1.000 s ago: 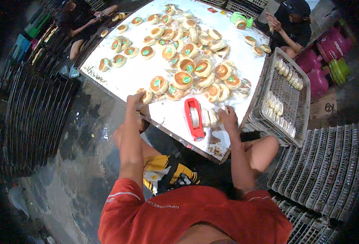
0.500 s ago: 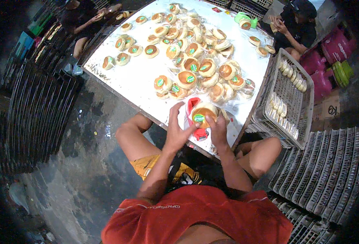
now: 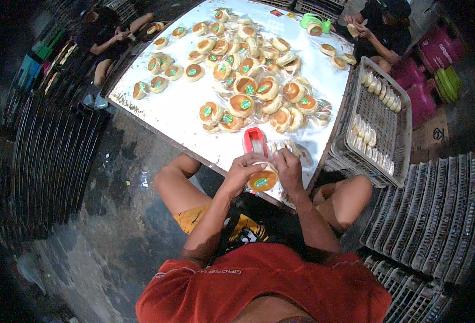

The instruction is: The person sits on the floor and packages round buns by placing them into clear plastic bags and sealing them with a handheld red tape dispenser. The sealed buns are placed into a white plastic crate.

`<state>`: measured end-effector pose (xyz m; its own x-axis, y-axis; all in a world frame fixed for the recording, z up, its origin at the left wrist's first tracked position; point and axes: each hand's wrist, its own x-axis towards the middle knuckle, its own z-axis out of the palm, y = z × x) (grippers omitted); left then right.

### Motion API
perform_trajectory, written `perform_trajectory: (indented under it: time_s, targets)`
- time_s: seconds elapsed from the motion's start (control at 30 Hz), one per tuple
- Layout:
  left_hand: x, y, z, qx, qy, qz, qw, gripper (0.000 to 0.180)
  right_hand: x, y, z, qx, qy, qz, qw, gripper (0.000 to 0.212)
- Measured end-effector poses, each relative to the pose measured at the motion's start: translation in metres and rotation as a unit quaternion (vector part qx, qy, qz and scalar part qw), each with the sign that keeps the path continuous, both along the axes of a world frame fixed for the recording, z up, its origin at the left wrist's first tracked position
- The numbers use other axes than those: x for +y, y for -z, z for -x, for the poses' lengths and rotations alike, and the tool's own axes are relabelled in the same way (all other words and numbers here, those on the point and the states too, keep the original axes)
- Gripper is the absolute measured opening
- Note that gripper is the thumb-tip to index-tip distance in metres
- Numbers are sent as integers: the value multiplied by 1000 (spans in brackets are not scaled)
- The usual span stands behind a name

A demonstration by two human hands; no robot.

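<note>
Far left of both hands: a stack of dark trays [image 3: 54,167]; above it, a seated co-worker [image 3: 105,35]. Next, ahead and left of the hands, a small group of wrapped buns [image 3: 165,70] on the white table [image 3: 183,102]. Left hand [image 3: 242,173] is closed on the upper left edge of one bun [image 3: 263,181], browned, labelled face showing, at the table's near edge, between the hands. Directly ahead of the hands lies a larger pile of wrapped buns [image 3: 243,89]; between pile and hands, a red tape dispenser [image 3: 255,137]. Just beyond the right fingers: pale packed buns [image 3: 286,145]. Right hand [image 3: 290,166] has fingers curled in at the bun's upper right; cannot tell whether they pinch its wrapper. Right of that hand: a grey crate [image 3: 392,132] holding two rows of buns, then stacked crates [image 3: 426,215].
</note>
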<state>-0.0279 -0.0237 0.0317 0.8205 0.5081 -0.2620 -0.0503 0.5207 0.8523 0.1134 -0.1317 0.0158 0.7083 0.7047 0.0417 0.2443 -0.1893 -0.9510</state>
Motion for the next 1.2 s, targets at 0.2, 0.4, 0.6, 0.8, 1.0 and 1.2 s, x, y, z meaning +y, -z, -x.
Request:
perform_trajectory:
  time_s: [0.2, 0.4, 0.6, 0.8, 1.0, 1.2]
  targets:
    - [-11, -15, 10, 99, -24, -17, 995, 46, 1, 11, 15, 247, 65, -56, 965, 39]
    - [-6, -19, 22, 26, 1, -93, 995, 43, -3, -9, 18, 41, -97, -37, 994, 14]
    - [-13, -31, 0, 138, -191, -451, 861, 21, -2, -21, 28, 22, -75, -99, 992, 25]
    - [2, -29, -7, -45, -108, -67, 991, 15, -6, -3, 20, 261, -90, -132, 952, 21]
    - [-5, -11, -11, -2, -147, -305, 941, 19, -1, -17, 20, 222, -57, -63, 971, 14]
    - [-10, -22, -9, 109, -93, -316, 938, 23, 2, -4, 19, 210, 1, -153, 966, 7]
